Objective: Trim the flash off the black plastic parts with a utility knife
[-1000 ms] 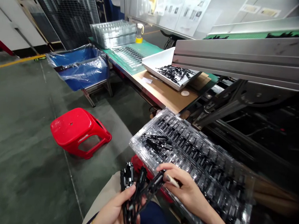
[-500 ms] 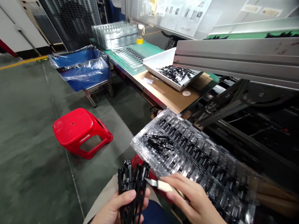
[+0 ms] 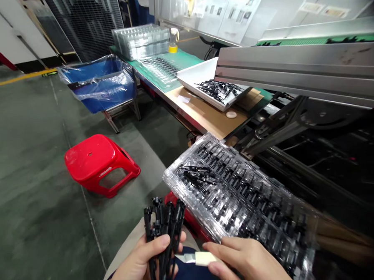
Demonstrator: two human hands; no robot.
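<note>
A bunch of long, thin black plastic parts stands upright in my left hand, whose thumb presses across the front. My right hand grips a craft knife by its pale handle. The knife's blade points left, its tip at the lower part of the bunch; whether it touches cannot be made out. Beyond my right hand, a clear plastic tray holds rows of black parts in its pockets. A loose pile of similar black parts lies across the tray's left end.
A red stool stands on the floor at left. Behind it is a blue bin lined with clear plastic. On the green-topped table are stacked clear trays and a white tray of black parts. A metal conveyor frame juts in from the right.
The craft knife has moved down along the bunch, and its blade now lies nearly level. The parts in my left hand have fanned out slightly at the top.
</note>
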